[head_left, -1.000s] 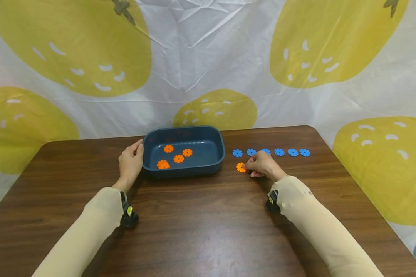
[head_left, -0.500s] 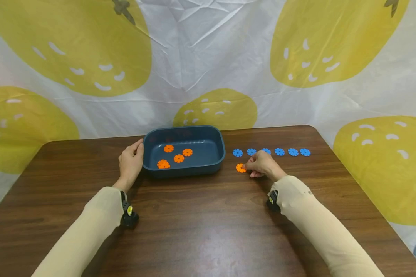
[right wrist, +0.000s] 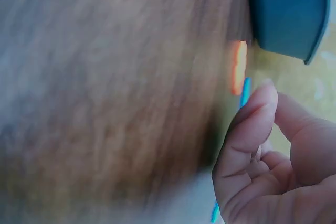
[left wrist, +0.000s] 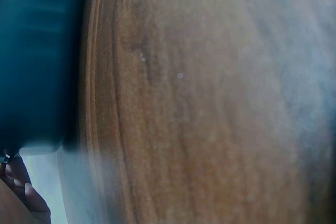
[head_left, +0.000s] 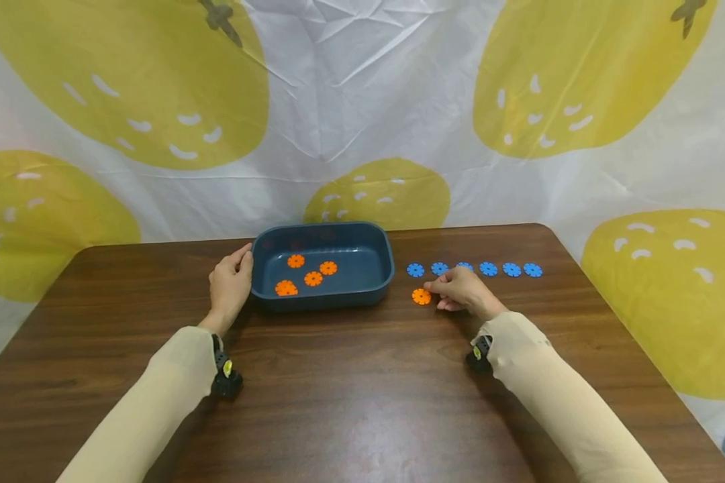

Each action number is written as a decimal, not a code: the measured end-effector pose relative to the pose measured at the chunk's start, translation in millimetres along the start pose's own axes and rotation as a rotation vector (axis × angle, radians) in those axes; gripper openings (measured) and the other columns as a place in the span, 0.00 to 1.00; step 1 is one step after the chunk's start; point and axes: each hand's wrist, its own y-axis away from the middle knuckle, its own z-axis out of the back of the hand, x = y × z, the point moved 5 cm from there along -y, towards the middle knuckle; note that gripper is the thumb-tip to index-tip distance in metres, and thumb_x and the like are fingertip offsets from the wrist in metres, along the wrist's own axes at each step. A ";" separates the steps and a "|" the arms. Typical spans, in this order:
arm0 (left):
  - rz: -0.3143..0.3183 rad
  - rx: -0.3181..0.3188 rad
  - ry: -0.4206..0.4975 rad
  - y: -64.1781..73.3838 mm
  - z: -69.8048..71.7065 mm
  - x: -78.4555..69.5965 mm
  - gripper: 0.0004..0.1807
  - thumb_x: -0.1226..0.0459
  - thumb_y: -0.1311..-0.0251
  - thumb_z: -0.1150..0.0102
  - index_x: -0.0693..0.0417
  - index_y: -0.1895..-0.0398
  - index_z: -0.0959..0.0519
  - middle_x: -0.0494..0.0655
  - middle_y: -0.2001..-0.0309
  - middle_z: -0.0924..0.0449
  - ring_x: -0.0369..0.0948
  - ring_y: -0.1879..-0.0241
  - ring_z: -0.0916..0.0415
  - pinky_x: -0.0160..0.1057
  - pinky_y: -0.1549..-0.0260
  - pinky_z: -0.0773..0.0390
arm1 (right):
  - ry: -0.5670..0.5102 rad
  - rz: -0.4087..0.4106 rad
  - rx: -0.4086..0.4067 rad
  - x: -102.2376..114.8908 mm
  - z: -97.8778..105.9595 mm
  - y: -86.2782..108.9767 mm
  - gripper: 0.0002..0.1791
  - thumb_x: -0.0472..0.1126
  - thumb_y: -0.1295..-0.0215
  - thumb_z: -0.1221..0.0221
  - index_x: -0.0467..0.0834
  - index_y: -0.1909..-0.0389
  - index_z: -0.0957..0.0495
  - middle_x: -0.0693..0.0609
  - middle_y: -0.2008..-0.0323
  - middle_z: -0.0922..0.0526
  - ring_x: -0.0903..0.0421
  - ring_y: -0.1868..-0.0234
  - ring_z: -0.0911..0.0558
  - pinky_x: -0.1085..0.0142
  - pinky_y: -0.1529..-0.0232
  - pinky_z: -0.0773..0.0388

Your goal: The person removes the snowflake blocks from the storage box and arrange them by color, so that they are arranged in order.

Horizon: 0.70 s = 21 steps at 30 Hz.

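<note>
Blue row: six notched discs, lined up at right of centre; the third is partly covered by the right hand.
Orange disc: laid flat below the row's left end, right of the tray.
Right fingers: curled, thumb and index tips closed together beside the disc, nothing seen gripped.
Left hand: tray's left end held by curled fingers.
Tray contents: loose orange discs.
Table: brown wood grain, lower frame.
Backdrop: white cloth, yellow-fruit print, upper frame.
</note>
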 end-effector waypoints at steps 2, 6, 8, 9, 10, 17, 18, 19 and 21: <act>0.000 0.000 0.001 0.0 -0.1 0.0 0.22 0.57 0.30 0.57 0.54 0.38 0.28 0.61 0.48 0.24 0.56 0.47 0.29 0.54 0.46 0.33 | -0.038 0.024 -0.021 3.8 1.6 0.8 0.15 0.43 0.34 0.43 0.33 0.69 0.26 0.56 0.87 0.28 0.66 0.86 0.25 0.75 0.81 0.27; 0.005 0.002 0.011 -0.3 0.6 -0.1 0.21 0.57 0.30 0.56 0.53 0.37 0.28 0.61 0.48 0.24 0.55 0.47 0.29 0.54 0.46 0.33 | -0.119 0.110 -0.072 22.2 3.3 3.0 0.18 0.43 0.34 0.43 0.28 0.62 0.27 0.57 0.86 0.28 0.66 0.87 0.27 0.76 0.82 0.28; 0.004 -0.001 0.011 -0.4 1.4 -0.5 0.21 0.57 0.30 0.56 0.53 0.38 0.28 0.61 0.48 0.24 0.55 0.46 0.29 0.54 0.45 0.33 | -0.152 0.151 -0.087 34.6 1.2 5.0 0.20 0.43 0.34 0.43 0.27 0.58 0.27 0.57 0.85 0.27 0.66 0.87 0.26 0.77 0.83 0.29; 0.004 0.000 0.011 -0.4 1.6 -0.4 0.21 0.57 0.30 0.56 0.53 0.37 0.28 0.61 0.48 0.24 0.55 0.46 0.29 0.54 0.45 0.33 | -0.167 0.167 -0.091 41.2 -1.0 6.1 0.21 0.43 0.34 0.43 0.26 0.55 0.27 0.57 0.85 0.27 0.66 0.87 0.26 0.77 0.82 0.29; 0.002 -0.002 0.009 -0.4 2.1 -0.6 0.21 0.57 0.30 0.56 0.54 0.38 0.28 0.61 0.48 0.24 0.55 0.46 0.29 0.54 0.45 0.33 | -0.180 0.184 -0.093 48.0 -3.9 7.1 0.21 0.43 0.34 0.43 0.26 0.54 0.27 0.57 0.85 0.26 0.66 0.87 0.27 0.77 0.82 0.29; 0.008 0.006 0.003 1.0 2.0 -0.9 0.21 0.57 0.29 0.57 0.54 0.37 0.28 0.61 0.47 0.24 0.55 0.46 0.29 0.53 0.45 0.33 | -0.246 0.252 -0.070 92.8 -38.2 6.4 0.15 0.41 0.36 0.42 0.32 0.56 0.24 0.55 0.80 0.24 0.65 0.86 0.26 0.76 0.81 0.28; 0.007 0.008 0.001 1.3 1.6 -1.3 0.22 0.57 0.29 0.57 0.54 0.37 0.28 0.62 0.47 0.25 0.55 0.46 0.29 0.53 0.45 0.33 | -0.248 0.253 -0.059 97.3 -44.1 4.9 0.15 0.41 0.36 0.41 0.32 0.56 0.23 0.55 0.79 0.24 0.64 0.86 0.26 0.76 0.81 0.28; 0.007 0.011 -0.001 1.5 1.2 -1.5 0.22 0.57 0.29 0.57 0.54 0.37 0.28 0.61 0.47 0.25 0.55 0.45 0.30 0.54 0.45 0.33 | -0.248 0.250 -0.046 101.2 -49.9 3.2 0.14 0.40 0.36 0.41 0.33 0.56 0.23 0.55 0.80 0.24 0.64 0.86 0.26 0.75 0.81 0.28; 0.006 0.011 -0.002 1.6 0.5 -1.7 0.22 0.57 0.29 0.57 0.54 0.37 0.28 0.61 0.47 0.25 0.55 0.45 0.30 0.53 0.45 0.33 | -0.226 0.244 -0.028 107.0 -60.7 -1.1 0.14 0.41 0.36 0.41 0.34 0.57 0.22 0.55 0.80 0.23 0.64 0.85 0.25 0.74 0.79 0.26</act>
